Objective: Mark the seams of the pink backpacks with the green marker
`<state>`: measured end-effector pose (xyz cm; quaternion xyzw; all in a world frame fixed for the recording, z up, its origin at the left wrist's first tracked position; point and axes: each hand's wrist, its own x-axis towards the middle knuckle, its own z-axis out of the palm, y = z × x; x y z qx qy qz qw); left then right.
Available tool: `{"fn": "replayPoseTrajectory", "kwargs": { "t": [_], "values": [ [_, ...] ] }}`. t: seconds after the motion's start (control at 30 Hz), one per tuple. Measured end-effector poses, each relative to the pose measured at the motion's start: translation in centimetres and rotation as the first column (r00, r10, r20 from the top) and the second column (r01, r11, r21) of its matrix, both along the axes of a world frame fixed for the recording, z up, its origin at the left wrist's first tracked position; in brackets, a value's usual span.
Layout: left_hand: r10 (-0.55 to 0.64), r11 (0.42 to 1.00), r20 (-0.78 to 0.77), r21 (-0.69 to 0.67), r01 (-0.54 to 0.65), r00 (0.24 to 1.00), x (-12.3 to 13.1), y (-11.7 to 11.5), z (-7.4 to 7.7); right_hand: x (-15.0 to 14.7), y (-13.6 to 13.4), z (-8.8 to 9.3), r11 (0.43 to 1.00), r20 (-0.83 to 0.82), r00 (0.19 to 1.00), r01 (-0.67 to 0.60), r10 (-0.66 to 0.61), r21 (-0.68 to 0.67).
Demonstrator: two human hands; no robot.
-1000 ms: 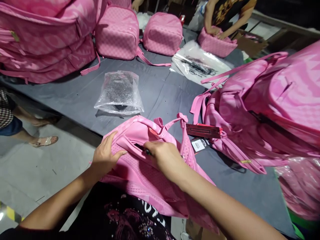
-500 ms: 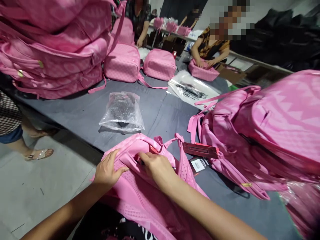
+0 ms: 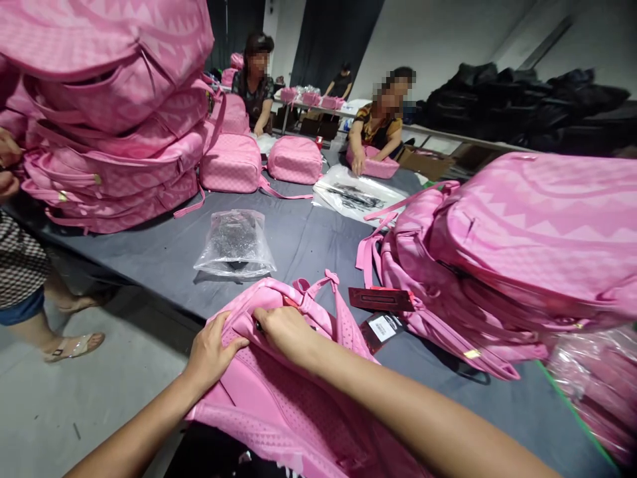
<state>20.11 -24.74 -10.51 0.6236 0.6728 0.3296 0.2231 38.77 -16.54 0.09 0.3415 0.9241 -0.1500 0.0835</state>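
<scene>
A pink backpack (image 3: 243,392) leans against the near table edge, its perforated back panel and straps towards me. My left hand (image 3: 212,352) grips its upper left edge, thumb on the near side and fingers over the rim. At the top of the backpack, my right hand (image 3: 288,335) is closed with bent fingers by an opening in the cloth. A small dark bit shows at those fingertips; what they pinch is mostly hidden. Just right of the backpack are a dark red hang tag (image 3: 381,299) and a black packet with a white label (image 3: 383,328).
Stacked pink backpacks rise at left (image 3: 119,139) and right (image 3: 537,239). A clear bag with dark contents (image 3: 236,245) lies on the grey table (image 3: 149,255). Farther back are smaller pink bags (image 3: 231,162) and co-workers, one handling a pink bag (image 3: 381,166). Another person's legs (image 3: 30,318) are at left.
My view has tilted up, showing more of the room. Both hands stay on the backpack, the right one still closed at the top opening. At far left a person's hands have come into view.
</scene>
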Motion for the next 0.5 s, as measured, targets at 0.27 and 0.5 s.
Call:
{"fn": "replayPoseTrajectory", "kwargs": {
  "t": [0.27, 0.5],
  "values": [
    [-0.024, 0.991, 0.033, -0.127, 0.028, 0.999, -0.1, 0.2, 2.0, 0.8, -0.1, 1.0, 0.995, 0.053, 0.996, -0.072, 0.069, 0.064],
    [-0.114, 0.970, 0.033, -0.211, 0.118, 0.993, 0.0, 1.9, 3.4, 7.5, -3.0, 2.0, 0.972, 0.327, 0.924, 0.142, -0.199, 0.188]
  ]
}}
